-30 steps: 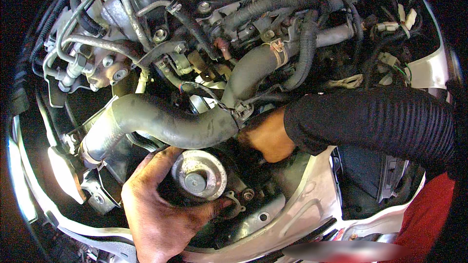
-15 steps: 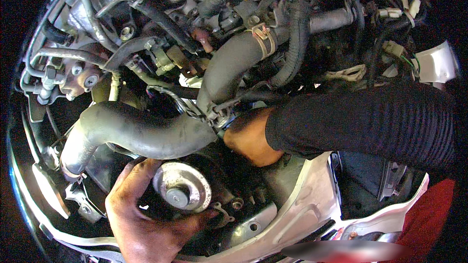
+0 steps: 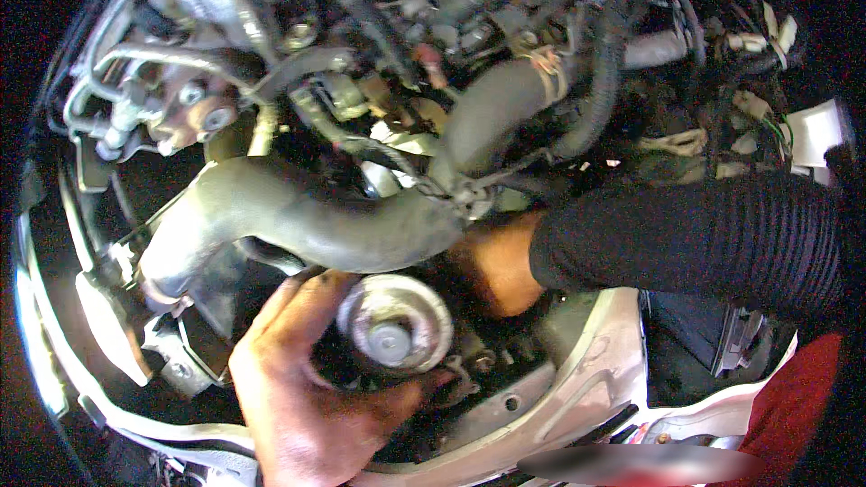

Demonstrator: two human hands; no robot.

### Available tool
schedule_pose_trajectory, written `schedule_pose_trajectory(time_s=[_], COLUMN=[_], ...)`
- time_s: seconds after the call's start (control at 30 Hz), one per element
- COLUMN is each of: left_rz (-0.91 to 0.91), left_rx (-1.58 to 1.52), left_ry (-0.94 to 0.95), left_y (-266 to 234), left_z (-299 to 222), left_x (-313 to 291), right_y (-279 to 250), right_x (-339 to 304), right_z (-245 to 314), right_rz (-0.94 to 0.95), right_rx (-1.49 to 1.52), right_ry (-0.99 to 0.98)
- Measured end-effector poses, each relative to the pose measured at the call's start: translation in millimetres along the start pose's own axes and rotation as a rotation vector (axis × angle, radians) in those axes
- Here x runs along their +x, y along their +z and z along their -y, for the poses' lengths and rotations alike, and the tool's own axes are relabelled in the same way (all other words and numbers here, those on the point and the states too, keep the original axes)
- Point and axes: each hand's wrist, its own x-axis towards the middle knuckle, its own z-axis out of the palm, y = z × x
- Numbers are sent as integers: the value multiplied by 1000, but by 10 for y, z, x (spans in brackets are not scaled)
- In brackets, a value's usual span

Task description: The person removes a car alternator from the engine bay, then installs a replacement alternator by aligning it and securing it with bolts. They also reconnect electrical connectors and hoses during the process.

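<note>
Since that metal canister [image 3: 393, 334] just this side of the grey hose [image 3: 334, 221] looks stiff, probably hefty, grab its sides, where the left hand [image 3: 311, 388] is wrapped. Right hand's [image 3: 507, 266] grip is hidden, can't tell.

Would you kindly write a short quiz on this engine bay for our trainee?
1. Which hand has its thumb and fingers around the round metal housing?
2. True or false: the right hand's fingertips are plainly visible.
3. In the picture, the thick curved grey hose lies (a) below, (b) above or (c) inside the round metal housing.

Key:
1. The left hand.
2. False; they are hidden.
3. b.
</note>
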Motion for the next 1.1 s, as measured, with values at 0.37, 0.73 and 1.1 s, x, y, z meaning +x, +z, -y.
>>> schedule_pose_trajectory(time_s=[0.37, 0.73, 1.1], left_rz=[106, 110, -7], left_rx=[59, 16, 93], left_ry=[-253, -213, -127], left_y=[-63, -78, -52], left_z=[-105, -104, -94], left_x=[227, 222, 205], right_y=[381, 492, 748], right_x=[4, -49, -95], right_z=[-20, 37, 37], right_rz=[-267, -377, -259], right_rx=[771, 328, 399], right_ry=[184, 317, 378])
